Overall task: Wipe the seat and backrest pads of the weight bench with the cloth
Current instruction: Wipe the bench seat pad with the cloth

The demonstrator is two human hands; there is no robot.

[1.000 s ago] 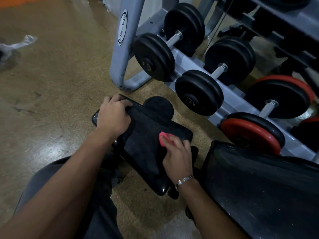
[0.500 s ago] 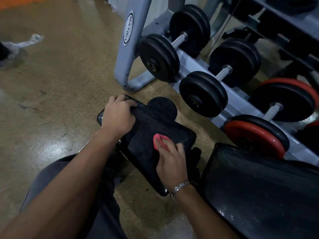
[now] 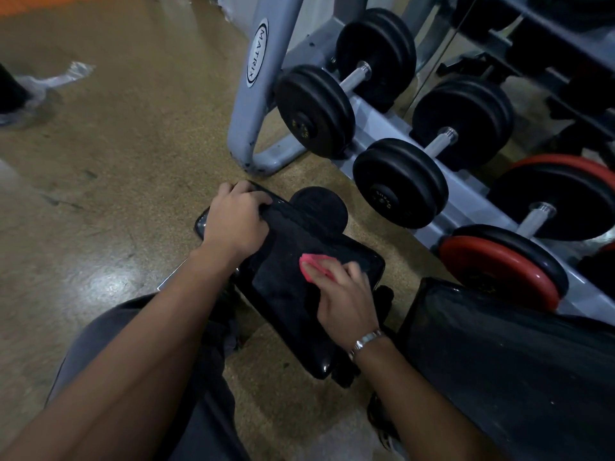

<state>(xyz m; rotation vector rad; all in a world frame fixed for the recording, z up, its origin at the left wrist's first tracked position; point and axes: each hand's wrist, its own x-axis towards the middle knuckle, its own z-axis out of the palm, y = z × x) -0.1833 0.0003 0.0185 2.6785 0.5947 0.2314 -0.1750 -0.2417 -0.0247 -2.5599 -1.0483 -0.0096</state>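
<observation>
Head view is showing a grey metal dumbbell rack standing beyond the bench. The glossy black backrest pad is lying lower right, with the smaller glossy black seat pad just beside it. The left hand is gripping the seat pad's far corner, fingers curled over its edge. The right hand, fingers together, is pressing a crumpled pink cloth onto the seat pad.

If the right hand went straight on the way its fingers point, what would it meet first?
Probably the left hand, which grips the far corner of the seat pad. The right hand presses the pink cloth on that pad, and only bare pad seems to lie between.
</observation>
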